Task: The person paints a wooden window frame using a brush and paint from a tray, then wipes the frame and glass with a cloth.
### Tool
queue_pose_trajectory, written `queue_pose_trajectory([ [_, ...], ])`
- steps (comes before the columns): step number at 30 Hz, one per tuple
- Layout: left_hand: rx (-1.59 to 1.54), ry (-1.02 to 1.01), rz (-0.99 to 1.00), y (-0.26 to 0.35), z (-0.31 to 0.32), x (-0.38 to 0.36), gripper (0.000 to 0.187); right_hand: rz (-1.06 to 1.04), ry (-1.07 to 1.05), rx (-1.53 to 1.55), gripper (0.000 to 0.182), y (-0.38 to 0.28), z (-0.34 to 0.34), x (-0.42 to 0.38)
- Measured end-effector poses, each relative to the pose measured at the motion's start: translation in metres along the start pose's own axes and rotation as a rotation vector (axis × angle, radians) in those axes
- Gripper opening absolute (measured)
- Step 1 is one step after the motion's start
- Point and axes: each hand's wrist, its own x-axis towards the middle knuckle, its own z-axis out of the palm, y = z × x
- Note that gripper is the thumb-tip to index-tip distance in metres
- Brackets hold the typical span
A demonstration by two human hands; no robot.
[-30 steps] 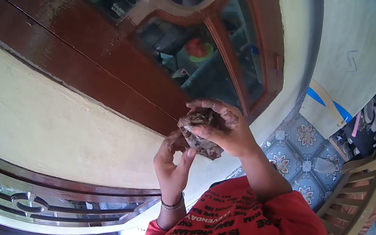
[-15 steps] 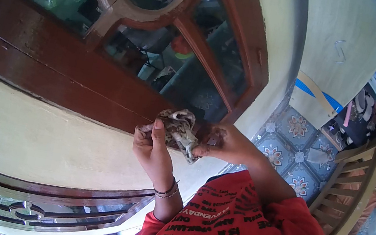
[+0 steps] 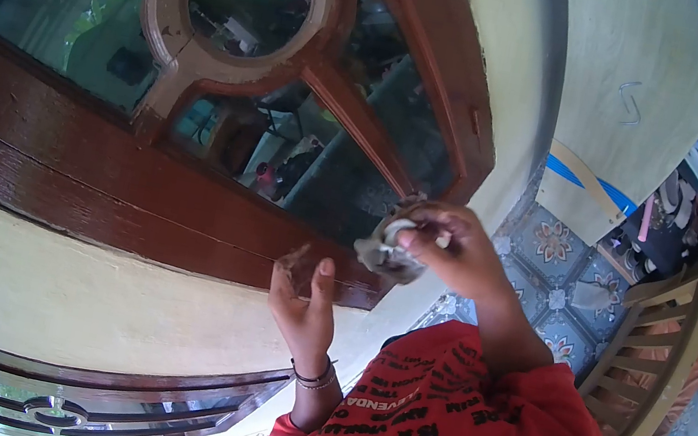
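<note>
A crumpled, stained rag (image 3: 390, 249) is bunched in the fingers of my right hand (image 3: 459, 256), close to the lower corner of a brown wooden window frame (image 3: 182, 212) with glass panes. My left hand (image 3: 305, 308) is raised to the left of the rag and apart from it. Its thumb and fingers are spread, with nothing that I can make out between them. The fingers of both hands carry dark stains. Part of the frame, around the round pane (image 3: 252, 0), is a paler, duller brown than the glossy lower rail.
Cream wall (image 3: 122, 285) runs beneath the frame. A second barred window (image 3: 57, 414) is at the lower left. On the right are a pale panel (image 3: 641, 73), patterned floor tiles (image 3: 551, 240), shoes on a rack (image 3: 674, 201) and a wooden slatted bench (image 3: 654, 365).
My left hand has let go of the rag and moved slightly down. The right hand has lifted the rag up and to the right. The view has shifted a little.
</note>
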Motion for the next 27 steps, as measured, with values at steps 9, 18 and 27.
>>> queue_pose_trajectory([
  [9, -0.098, -0.231, -0.005, 0.003, 0.01, 0.011, 0.018, 0.207, -0.201, 0.187, 0.02, 0.006, 0.004, 0.024],
  [18, -0.109, 0.004, 0.083, 0.016, 0.024, 0.031, 0.019, 0.087, -0.377, 0.293, 0.035, 0.016, 0.009, 0.032],
  [27, -0.08, 0.26, 0.131, 0.026, 0.033, 0.039, 0.012, -0.19, -0.185, 0.346, 0.026, -0.003, -0.004, 0.048],
])
